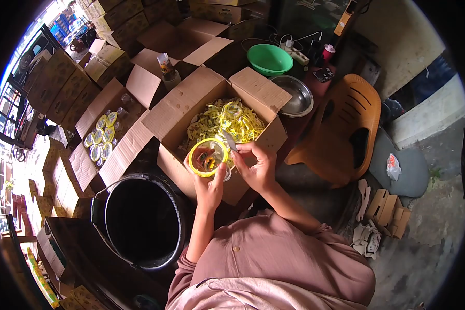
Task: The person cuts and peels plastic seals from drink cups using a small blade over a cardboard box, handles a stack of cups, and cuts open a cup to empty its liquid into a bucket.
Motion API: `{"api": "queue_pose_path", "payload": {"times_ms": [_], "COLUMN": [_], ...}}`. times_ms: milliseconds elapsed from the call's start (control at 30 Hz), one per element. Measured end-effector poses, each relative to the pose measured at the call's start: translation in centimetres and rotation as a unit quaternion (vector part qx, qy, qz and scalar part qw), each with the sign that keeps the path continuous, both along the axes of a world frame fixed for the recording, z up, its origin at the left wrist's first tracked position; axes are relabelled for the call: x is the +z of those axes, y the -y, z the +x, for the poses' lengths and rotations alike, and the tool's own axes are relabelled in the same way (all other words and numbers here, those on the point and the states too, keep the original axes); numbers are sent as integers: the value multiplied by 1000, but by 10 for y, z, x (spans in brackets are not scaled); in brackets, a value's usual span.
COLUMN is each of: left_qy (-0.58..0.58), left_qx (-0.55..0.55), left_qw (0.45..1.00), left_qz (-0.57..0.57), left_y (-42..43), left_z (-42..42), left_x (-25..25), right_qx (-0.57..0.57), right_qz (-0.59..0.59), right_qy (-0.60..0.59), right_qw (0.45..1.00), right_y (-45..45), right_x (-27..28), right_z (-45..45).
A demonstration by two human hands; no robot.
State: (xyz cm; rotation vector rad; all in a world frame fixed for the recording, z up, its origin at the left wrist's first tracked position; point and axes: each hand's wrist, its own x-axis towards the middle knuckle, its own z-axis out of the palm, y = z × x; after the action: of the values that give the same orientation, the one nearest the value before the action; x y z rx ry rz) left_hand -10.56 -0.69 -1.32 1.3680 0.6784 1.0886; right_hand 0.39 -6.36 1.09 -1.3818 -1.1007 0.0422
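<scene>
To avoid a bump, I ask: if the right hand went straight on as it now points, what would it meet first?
The right hand leads with its grey blade; this would probably meet the heap of thin yellow strips in the brown cardboard box, though depth is unclear.

Tight quarters mid-frame: your left hand [211, 185] and right hand [258, 164] are close together, with the yellow-rimmed jar [218, 153] and blade [229, 139] crowding the gap between them. Straight ahead, the open carton [175, 169] gives you a way in from above, down to a heap of yellow strips [237, 119], though its flaps [183, 104] jut out on either side. Lower left, the black bucket [144, 222] gapes upward beside your left forearm. Swing right and the orange chair [349, 113] blocks you; at upper right, the steel bowl [296, 95] crowds the flap.
</scene>
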Motion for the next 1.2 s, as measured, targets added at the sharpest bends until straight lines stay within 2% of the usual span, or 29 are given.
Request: {"api": "queue_pose_path", "payload": {"times_ms": [67, 267, 467, 567, 700, 833, 900, 1033, 1200], "left_qy": [10, -73, -2, -90, -38, 16, 65, 41, 60], "left_qx": [12, 30, 18, 40, 16, -23, -44, -39, -14], "left_qw": [1000, 993, 1000, 990, 998, 1000, 997, 997, 997], "left_qz": [-4, 92, 3, 104, 39, 6, -11, 59, 54], "left_y": [-4, -8, -3, 2, -4, -8, -8, -10, -6], "left_z": [1, 3, 5, 4, 4, 3, 2, -2, -1], "left_x": [-5, -2, 6, 6, -4, 1, 11, 14, 14], "right_qx": [-3, -6, -47, -30, -9, -22, -31, -19, 4], "right_qz": [6, 14, -6, -7, 0, 7, 12, 32, 50], "right_qy": [10, 42, 135, 114, 25, -9, 2, 17, 69], "right_qw": [1000, 999, 990, 993, 1000, 1000, 999, 999, 996], "right_y": [-2, -10, -12, -15, -19, -13, -9, -5, -4], "right_x": [2, -1, 5, 3, 0, 1, 3, 10, 14], "right_z": [-2, -5, -3, 0, 2, 0, -1, -2, -1]}}
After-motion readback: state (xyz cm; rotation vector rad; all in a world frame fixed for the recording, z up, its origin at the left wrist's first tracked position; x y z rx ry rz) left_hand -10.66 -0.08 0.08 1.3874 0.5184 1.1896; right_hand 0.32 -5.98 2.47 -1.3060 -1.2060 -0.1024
